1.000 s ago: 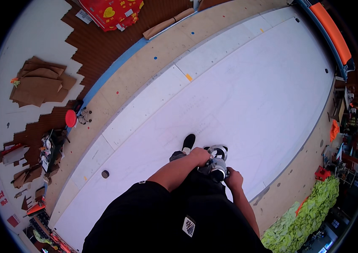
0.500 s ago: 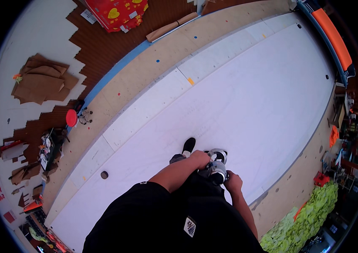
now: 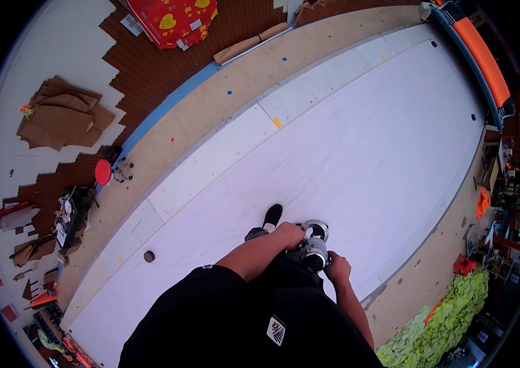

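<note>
A silver electric cloth-cutting machine [image 3: 315,248], with a rounded motor body and a ring-shaped part at its far end, is close in front of my body. My left hand [image 3: 289,235] is closed at its left side, on what looks like a handle. On the other side my right hand [image 3: 338,268] is curled against the near right of the body; its fingertips are partly hidden. Under the machine spreads a broad white sheet [image 3: 358,159] with faint lines. A black shoe [image 3: 273,214] shows on the sheet, just beyond my left forearm.
A dark round weight [image 3: 149,256] lies on the sheet at left. Along the far right end stands an orange-and-blue machine bar [image 3: 483,58]. Yellow-green fabric [image 3: 450,319] is heaped at lower right. A red stool [image 3: 103,172] and brown paper patterns [image 3: 64,116] are at left.
The view has shifted slightly, so the surroundings sit a little lower. The machine is slightly nearer my body, and both hands keep their places on it.
</note>
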`<state>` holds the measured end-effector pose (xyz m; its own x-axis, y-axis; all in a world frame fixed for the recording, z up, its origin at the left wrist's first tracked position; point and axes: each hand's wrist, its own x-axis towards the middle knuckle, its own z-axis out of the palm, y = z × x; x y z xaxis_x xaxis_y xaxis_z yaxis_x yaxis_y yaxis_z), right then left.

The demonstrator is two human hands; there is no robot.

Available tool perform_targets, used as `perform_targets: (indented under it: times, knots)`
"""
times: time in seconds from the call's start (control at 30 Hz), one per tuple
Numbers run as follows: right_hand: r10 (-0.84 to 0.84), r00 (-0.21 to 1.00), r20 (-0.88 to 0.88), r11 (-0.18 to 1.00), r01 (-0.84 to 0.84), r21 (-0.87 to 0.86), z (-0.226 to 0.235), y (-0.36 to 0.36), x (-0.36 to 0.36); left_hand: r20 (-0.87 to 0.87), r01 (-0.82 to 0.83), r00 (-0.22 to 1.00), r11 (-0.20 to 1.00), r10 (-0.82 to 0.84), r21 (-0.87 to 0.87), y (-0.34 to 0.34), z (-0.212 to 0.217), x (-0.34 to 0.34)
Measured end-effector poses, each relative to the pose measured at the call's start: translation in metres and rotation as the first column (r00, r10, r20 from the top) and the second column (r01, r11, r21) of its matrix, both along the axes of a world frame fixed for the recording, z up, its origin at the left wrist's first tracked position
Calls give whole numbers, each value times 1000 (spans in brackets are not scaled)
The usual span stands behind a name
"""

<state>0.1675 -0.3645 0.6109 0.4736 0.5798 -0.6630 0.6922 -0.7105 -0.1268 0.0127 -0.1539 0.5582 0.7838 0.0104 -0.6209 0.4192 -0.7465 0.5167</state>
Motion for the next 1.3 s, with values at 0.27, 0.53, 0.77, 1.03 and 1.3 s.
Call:
perform_targets:
  times: [0.27,0.53,0.77,1.03,1.3]
  knots:
    - [4,1000,10,1000,-4,15,-6,0,-1,4,-16,1000,1000,16,-6,1,-7,-1]
    - [-26,1000,-2,999,26,-24,-7,9,-3,19,-19,1000,1000,19,-10,7,-9,-2]
    - [-31,999,12,999,30,25,-12,2,-3,14,7,1000,1000,-7,15,8,-9,4]
    - [-47,999,-3,999,47,7,-20,2,-8,3,67,998,998,-67,21,16,-5,3]
    - [-67,998,12,996,66,53,-25,6,-12,2,76,997,997,-76,-18,30,4,6]
